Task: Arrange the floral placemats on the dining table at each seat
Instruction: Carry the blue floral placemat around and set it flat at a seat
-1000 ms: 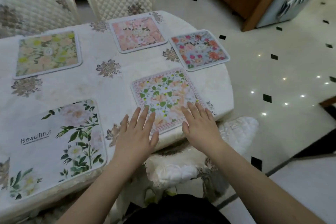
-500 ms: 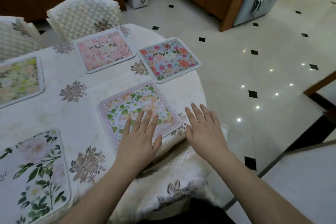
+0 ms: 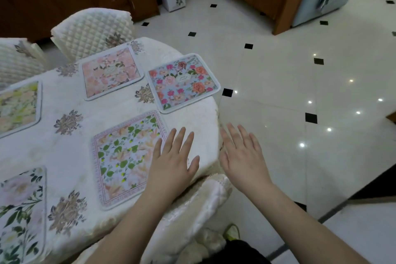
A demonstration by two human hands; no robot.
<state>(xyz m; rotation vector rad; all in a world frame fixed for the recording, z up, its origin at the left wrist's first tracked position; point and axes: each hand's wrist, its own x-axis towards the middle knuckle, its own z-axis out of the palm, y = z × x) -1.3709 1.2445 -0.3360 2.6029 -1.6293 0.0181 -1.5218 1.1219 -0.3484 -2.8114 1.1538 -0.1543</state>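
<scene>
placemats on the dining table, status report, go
Left hand open, fingers flat by the green-leaf floral placemat. Right hand open, past the table edge. Five placemats laid on the white tablecloth. Nothing in the way.

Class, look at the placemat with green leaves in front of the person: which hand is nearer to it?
Left. The left hand lies over the right edge of the leafy placemat, fingers straight. The right hand is off to its right, past the table edge.
</scene>
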